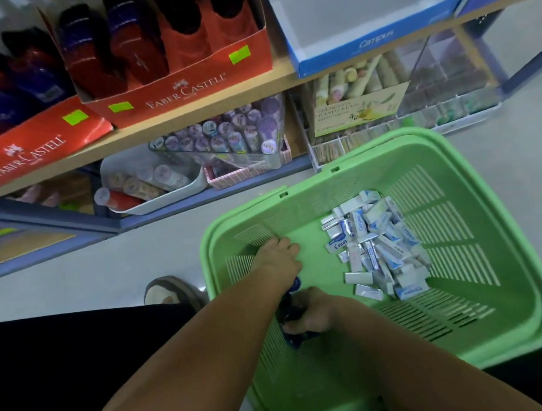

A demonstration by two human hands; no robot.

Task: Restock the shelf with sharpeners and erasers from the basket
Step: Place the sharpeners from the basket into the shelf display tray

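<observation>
Both of your hands are down inside the green basket [512, 289], which sits on the pale floor in front of the shelf [217, 108]. Your right hand [318, 311] is by the basket's near left wall, its fingers curled round a clutch of dark blue sharpeners [290, 315]. Your left hand [279, 259] reaches further in, toward the far left corner, knuckles up and fingers bent down against the basket floor. I cannot tell whether it holds anything. Your left forearm crosses over the sharpeners.

A loose heap of white and blue erasers [378, 247], some marked Pilot and Campus, lies on the basket floor to the right, well apart from both hands.

On the shelf above stand a red Faber-Castell box [182, 88] with red and dark blue items upright in it, and to its right a blue Campus box [374, 45]. Your sandalled foot [171, 293] rests just left of the basket.
</observation>
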